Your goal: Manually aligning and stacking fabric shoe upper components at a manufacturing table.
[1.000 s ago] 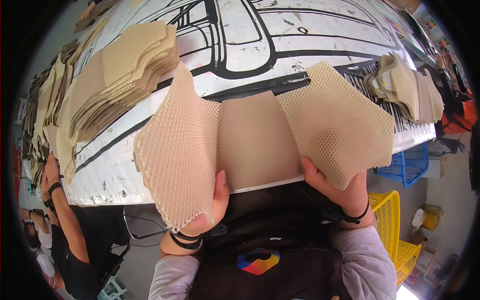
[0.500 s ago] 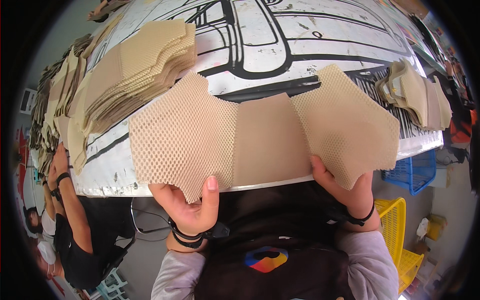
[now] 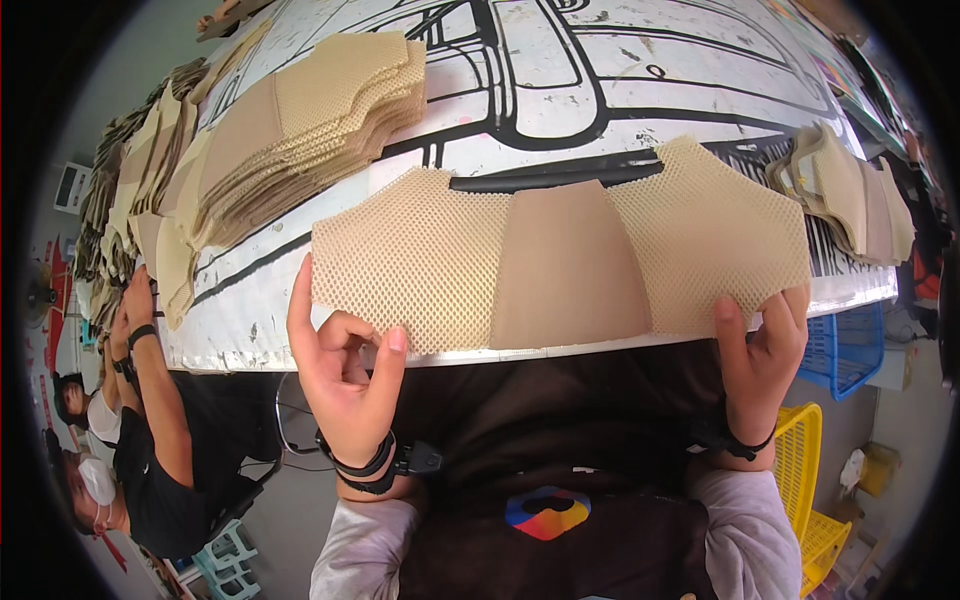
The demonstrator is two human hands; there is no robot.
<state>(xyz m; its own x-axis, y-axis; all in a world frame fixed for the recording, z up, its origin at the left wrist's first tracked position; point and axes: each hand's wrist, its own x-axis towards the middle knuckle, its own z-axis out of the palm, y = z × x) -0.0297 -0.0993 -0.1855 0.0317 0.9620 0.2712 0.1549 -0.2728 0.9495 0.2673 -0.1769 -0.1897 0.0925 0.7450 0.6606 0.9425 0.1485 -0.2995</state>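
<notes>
A beige mesh fabric piece [image 3: 420,265] with a smooth tan middle panel [image 3: 570,270] lies spread along the near edge of the table, angled corners at both ends. At its lower left edge is my left hand [image 3: 350,375], thumb against the mesh and the other fingers curled, while the index finger stretches up the left side. My right hand [image 3: 762,350] grips the lower right corner, thumb on top and fingers partly hidden behind the cloth.
Stacked matching pieces [image 3: 330,130] fill the table's left side; a smaller pile [image 3: 840,190] lies at right. A co-worker's arm [image 3: 160,370] reaches to the table at left. Blue [image 3: 850,345] and yellow [image 3: 795,460] baskets stand below right.
The fabric piece has gone from raised and bent to flatter on the table. My left index finger has straightened along its side, and my right hand has shifted outward to the right corner.
</notes>
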